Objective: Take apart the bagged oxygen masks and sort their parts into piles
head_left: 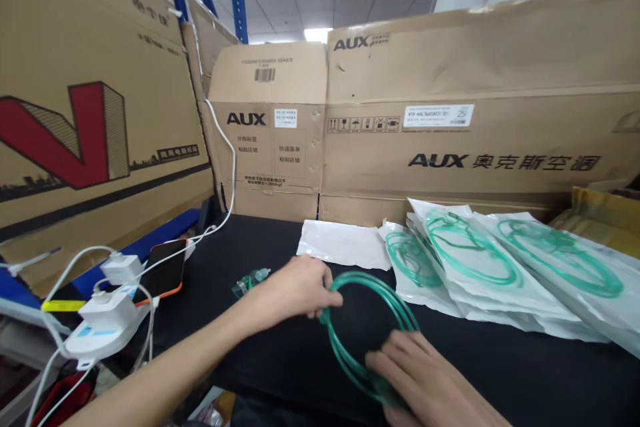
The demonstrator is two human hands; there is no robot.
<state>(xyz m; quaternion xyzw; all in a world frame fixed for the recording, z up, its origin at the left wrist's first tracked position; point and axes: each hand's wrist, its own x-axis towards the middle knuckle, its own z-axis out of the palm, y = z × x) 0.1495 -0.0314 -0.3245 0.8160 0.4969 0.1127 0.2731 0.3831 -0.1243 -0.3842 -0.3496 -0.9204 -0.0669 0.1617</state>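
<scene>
A coil of green tubing is held up over the black table, its loops lying side by side in a ring. My left hand pinches the coil's left side between thumb and fingers. On the lower right, my right hand has its fingers closed round the loops; part of the tubing is hidden behind it. Left of my left hand, small clear and green plastic fittings lie on the table. Beyond the coil lies a flat white pouch.
Packed pouches with green tubing are stacked at the right. A phone and a white power strip with chargers and cables sit at the left. Large cardboard boxes wall off the back and left sides.
</scene>
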